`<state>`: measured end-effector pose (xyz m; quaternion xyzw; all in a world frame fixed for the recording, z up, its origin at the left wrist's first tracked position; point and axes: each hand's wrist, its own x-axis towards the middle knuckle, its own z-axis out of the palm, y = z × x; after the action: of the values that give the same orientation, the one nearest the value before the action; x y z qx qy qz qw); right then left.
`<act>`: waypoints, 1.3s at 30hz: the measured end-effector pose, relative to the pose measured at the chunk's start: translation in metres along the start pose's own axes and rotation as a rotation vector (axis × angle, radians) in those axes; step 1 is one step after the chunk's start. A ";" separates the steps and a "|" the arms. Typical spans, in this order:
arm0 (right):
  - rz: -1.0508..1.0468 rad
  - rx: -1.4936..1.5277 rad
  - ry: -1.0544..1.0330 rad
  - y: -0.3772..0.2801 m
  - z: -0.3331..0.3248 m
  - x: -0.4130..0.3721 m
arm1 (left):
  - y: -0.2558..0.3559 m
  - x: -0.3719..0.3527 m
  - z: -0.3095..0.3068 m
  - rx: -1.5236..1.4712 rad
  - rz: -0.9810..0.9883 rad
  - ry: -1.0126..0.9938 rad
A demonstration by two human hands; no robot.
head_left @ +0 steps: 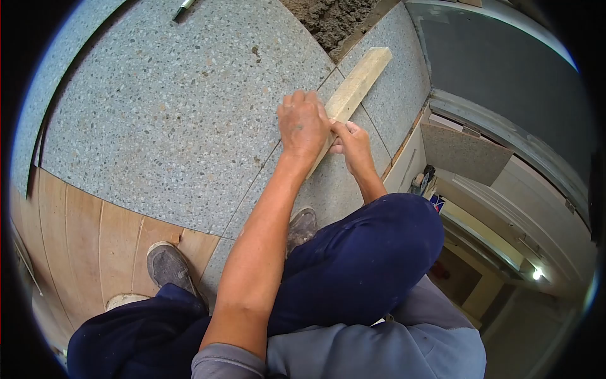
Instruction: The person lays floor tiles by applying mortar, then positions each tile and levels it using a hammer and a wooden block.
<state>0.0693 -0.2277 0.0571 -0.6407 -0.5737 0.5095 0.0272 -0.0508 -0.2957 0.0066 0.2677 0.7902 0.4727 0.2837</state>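
A pale wooden bar lies diagonally across the grey speckled tiles. My left hand is over the bar's left edge, back up, with its fingers curled; what they hold, if anything, is hidden. On the bar's other side, my right hand has its thumb and index finger pressed together near my left thumb, its other fingers bent beside the wood. Whatever is between those fingertips is too small to make out. Below my hands, the bar's near end shows beside my left wrist.
A marker lies on the tile at the top. Rough mortar shows beyond the tile edge. Wooden flooring and my shoe are at lower left. My bent knee is near my right forearm. A dark panel stands at right.
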 end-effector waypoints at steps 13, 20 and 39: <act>0.104 -0.085 0.018 -0.008 -0.003 0.000 | 0.005 -0.018 0.010 -0.015 0.048 0.088; 0.042 -0.114 -0.055 -0.030 -0.002 0.033 | -0.008 -0.035 0.019 -0.064 0.108 0.152; 0.040 -0.196 -0.021 -0.049 -0.008 0.049 | -0.013 -0.089 0.031 -0.040 0.197 0.164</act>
<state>0.0320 -0.1689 0.0605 -0.6464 -0.6080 0.4581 -0.0517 0.0304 -0.3444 -0.0002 0.2987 0.7710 0.5344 0.1755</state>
